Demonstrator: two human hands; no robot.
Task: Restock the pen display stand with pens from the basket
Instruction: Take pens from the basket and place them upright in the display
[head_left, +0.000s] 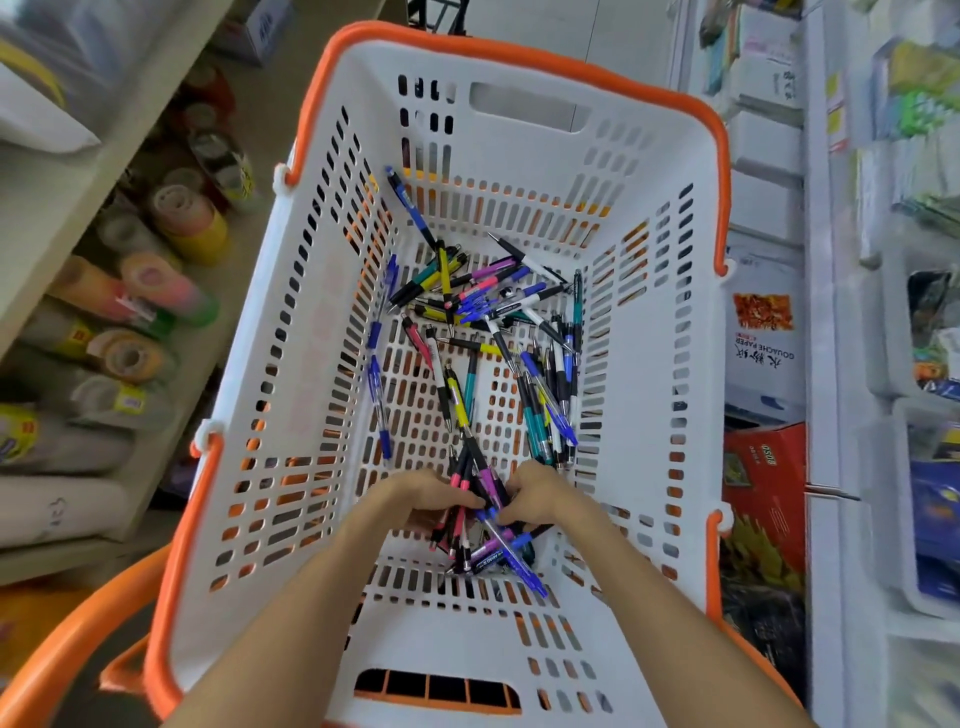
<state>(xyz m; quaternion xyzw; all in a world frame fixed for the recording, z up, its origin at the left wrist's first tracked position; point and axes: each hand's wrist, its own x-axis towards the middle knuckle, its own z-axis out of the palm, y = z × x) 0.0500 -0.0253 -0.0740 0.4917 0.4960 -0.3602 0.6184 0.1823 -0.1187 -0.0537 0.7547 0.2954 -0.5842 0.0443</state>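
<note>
A white slotted basket (291, 364) with an orange rim fills the view from above. Several loose pens (488, 312) in blue, yellow, teal, pink and purple lie scattered on its floor. Both my hands are inside, near the front. My left hand (431, 499) and my right hand (535, 499) together grip a bunch of pens (480, 514), fingers curled round it from either side. The pen tips stick out below the hands. The pen display stand is out of view.
Shelves on the left hold rolls of tape (182, 218) and rolled paper. On the right stand white shelves with paper packs (763, 353) and a red box (763, 467). A second orange basket rim (78, 639) shows underneath at the lower left.
</note>
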